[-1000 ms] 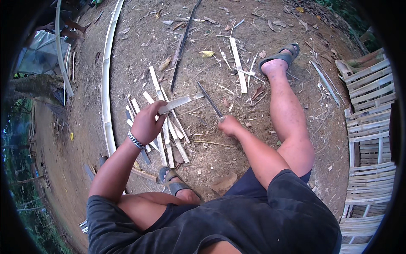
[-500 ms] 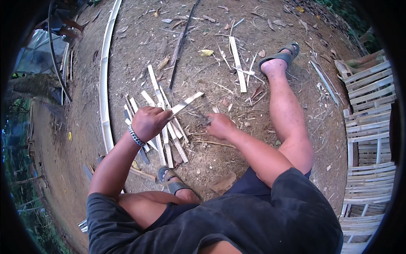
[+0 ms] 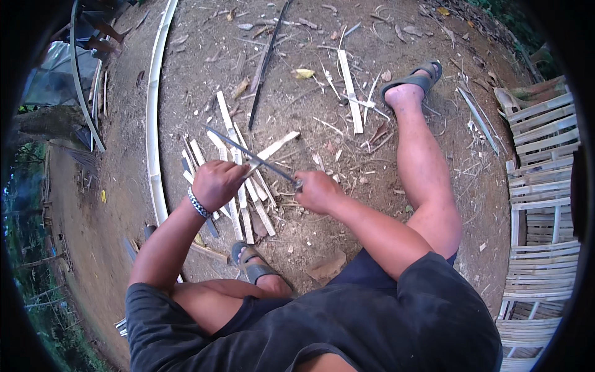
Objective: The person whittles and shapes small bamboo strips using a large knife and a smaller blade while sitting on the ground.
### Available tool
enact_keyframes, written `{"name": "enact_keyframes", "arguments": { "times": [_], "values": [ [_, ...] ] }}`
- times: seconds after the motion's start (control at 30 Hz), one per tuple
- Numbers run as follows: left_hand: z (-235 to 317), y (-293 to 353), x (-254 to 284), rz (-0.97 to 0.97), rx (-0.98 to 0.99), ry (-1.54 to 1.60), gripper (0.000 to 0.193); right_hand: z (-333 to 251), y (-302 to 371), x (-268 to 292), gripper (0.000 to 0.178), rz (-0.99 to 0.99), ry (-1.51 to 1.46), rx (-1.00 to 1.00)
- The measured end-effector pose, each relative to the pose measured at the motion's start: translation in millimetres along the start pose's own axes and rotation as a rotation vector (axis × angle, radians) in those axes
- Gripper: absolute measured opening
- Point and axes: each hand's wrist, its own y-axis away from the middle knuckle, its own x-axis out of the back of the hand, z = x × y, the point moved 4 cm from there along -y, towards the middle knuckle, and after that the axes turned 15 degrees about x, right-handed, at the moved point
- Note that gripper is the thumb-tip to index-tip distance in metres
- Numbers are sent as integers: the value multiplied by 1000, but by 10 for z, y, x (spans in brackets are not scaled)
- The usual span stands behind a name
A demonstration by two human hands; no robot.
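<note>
My left hand [image 3: 218, 184] is closed around the near end of a pale split bamboo strip [image 3: 280, 144], which points away to the upper right. A knife [image 3: 263, 163] with a long, thin dark blade is gripped by its handle in my right hand [image 3: 318, 191]. Its blade lies across the strip close to my left fingers, with the tip reaching up and left. Most of the handle is hidden by my fingers. Beneath the left hand, several cut bamboo strips [image 3: 243, 208] lie in a loose pile on the dirt.
A long bamboo split [image 3: 153, 118] runs along the left, and a dark thin strip [image 3: 263, 71] lies ahead. Another pale strip [image 3: 350, 93] rests near my right foot [image 3: 404, 96]. Slatted bamboo panels [image 3: 540, 186] stand at the right. Another person's hand [image 3: 102, 44] shows far left.
The knife blade has swung up and left, and now crosses the strip near my left hand. My right hand has shifted slightly left and down. My left hand stays nearly in place.
</note>
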Motion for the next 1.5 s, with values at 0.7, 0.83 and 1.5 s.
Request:
{"name": "enact_keyframes", "arguments": {
  "times": [0.7,0.83,1.5],
  "values": [
    [-40,-169,-20,30,14,49,12,1251,-228,-133,25,90,-18,-281],
    [-5,-97,16,-9,15,83,13,342,-124,8,30,88,-179,-60],
    [-74,-38,30,-40,-45,71,19,598,-157,-131,36,11,-208,-182]
  ]
}}
